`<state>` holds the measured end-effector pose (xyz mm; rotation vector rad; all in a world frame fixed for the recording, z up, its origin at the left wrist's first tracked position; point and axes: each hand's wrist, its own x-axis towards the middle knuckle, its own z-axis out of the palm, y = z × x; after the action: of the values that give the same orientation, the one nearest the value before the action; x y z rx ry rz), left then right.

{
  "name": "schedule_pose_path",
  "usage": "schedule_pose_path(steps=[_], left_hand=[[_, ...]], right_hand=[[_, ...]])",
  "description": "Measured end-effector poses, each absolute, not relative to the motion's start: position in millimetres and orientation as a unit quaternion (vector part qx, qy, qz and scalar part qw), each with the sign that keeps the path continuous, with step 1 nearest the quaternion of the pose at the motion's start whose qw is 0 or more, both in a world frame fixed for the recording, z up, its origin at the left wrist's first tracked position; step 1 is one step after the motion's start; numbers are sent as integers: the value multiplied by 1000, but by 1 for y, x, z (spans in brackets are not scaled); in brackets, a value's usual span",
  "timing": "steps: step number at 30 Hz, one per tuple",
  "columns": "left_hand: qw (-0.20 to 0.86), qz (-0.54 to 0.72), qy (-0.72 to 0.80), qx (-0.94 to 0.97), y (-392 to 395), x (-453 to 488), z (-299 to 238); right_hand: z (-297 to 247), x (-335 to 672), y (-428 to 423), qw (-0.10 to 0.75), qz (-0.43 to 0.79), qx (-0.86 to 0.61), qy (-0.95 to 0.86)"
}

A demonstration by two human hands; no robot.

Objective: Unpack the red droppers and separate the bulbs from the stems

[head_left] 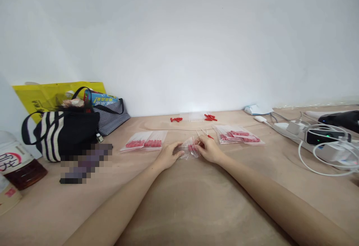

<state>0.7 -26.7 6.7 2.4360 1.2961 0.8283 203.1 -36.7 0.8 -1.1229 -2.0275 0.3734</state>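
Note:
Between my two hands is a small clear zip bag [188,149] with small red pieces showing inside. My left hand [169,155] pinches the bag's left edge between thumb and fingers. On its right edge, near the red zip line, my right hand [209,148] is closed on the same bag. Just beyond the right hand lies a thin pale pointed tool [205,131], partly hidden. Filled zip bags of red pieces [144,141] lie flat to the left. A pile of similar filled bags [238,134] lies to the right.
Loose red pieces [176,119] and another small heap [210,117] lie near the wall, with clear bags [196,116] between them. A black striped bag [68,133] and a bottle [19,160] stand left. White cables and a power strip [290,133] occupy the right.

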Motion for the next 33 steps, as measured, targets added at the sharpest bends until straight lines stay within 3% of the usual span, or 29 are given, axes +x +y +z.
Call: schedule_pose_path(steps=[8, 16, 27, 30, 33], left_hand=[[143, 284, 449, 835, -27, 2, 8], [140, 282, 452, 835, -26, 2, 9], [147, 272, 464, 830, -29, 3, 12], [154, 272, 462, 830, -29, 3, 13], [149, 274, 459, 832, -30, 3, 13]], right_hand=[[-2, 201, -35, 311, 91, -459, -827], [3, 204, -40, 334, 106, -441, -826], [22, 246, -15, 516, 280, -447, -675], [36, 269, -10, 569, 201, -450, -659], [36, 280, -9, 570, 31, -488, -660]])
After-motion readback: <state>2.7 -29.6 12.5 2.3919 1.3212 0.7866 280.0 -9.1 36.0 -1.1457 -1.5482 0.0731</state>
